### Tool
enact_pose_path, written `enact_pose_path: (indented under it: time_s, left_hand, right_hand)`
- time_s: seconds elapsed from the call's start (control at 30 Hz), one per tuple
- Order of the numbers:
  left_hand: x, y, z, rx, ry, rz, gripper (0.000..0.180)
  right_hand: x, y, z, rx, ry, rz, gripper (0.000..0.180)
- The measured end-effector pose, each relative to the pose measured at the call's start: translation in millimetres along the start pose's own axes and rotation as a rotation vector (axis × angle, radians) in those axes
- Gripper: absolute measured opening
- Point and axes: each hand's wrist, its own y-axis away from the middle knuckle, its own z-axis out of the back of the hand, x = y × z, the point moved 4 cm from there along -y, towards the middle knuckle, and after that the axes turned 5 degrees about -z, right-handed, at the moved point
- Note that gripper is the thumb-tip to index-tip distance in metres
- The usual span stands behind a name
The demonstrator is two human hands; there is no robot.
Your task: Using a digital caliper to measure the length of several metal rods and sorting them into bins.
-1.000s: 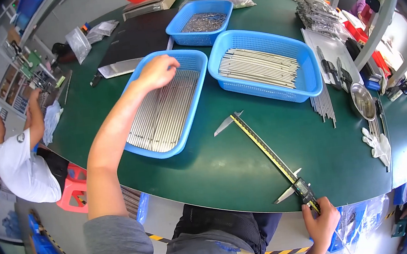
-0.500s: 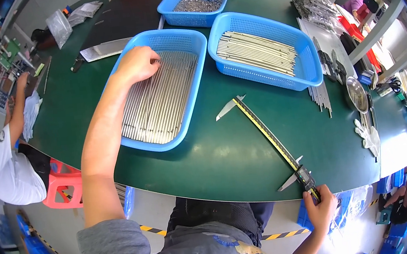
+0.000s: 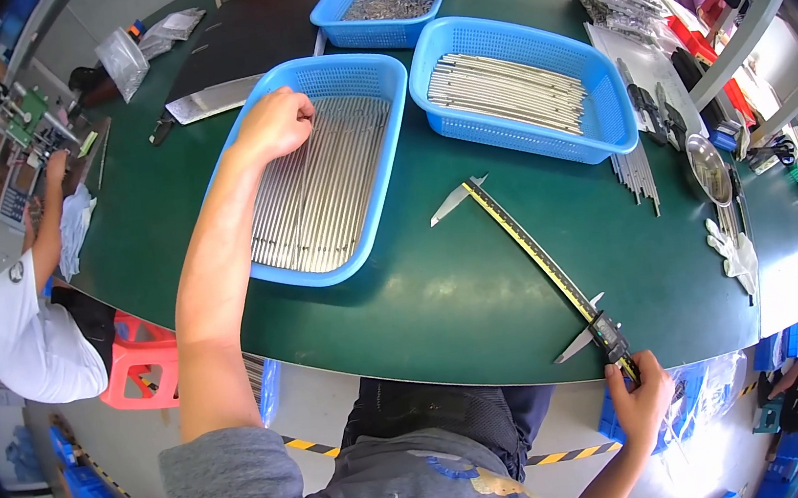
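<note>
My left hand [image 3: 278,123] reaches over a blue plastic basket [image 3: 394,82] holding many thin, straight metal rods [image 3: 318,189] in parallel rows. Its fingers are curled closed above the rods near the basket's left side, and whatever they hold is hidden. With my right hand [image 3: 642,393] I pinch the end of a long digital caliper [image 3: 540,257] at the table's near edge. The caliper lies slantwise on the green table [image 3: 426,315], its jaws pointing away from me.
A second blue basket of rods [image 3: 509,94] stands to the right. Behind is a smaller blue basket [image 3: 384,29] of small metal pieces. A steel bowl [image 3: 708,169], a white glove [image 3: 734,255] and several tools lie far right. A co-worker [image 3: 33,320] sits at left.
The whole view has shifted slightly. My left hand stays over the rods with fingers curled, and my right hand still pinches the caliper.
</note>
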Motion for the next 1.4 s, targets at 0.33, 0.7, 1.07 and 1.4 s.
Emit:
enact_pose_path:
  time_s: [0.33,0.7,1.07,1.4]
  left_hand:
    - [-2,-2,7,-0.032,0.081,-0.060,0.015]
    - [-115,44,71,-0.429,0.992,-0.356,0.020]
    - [-265,160,-20,-0.595,0.324,-1.410,0.019]
    - [-262,154,-50,-0.612,0.399,-1.317,0.024]
  right_hand:
    - [1,-1,-1,0.007,-0.008,-0.012,0.032]
    - [4,-3,1,0.026,-0.009,-0.020,0.031]
    - [8,-1,3,0.025,0.003,-0.012,0.032]
    - [3,-3,2,0.037,-0.002,-0.042,0.032]
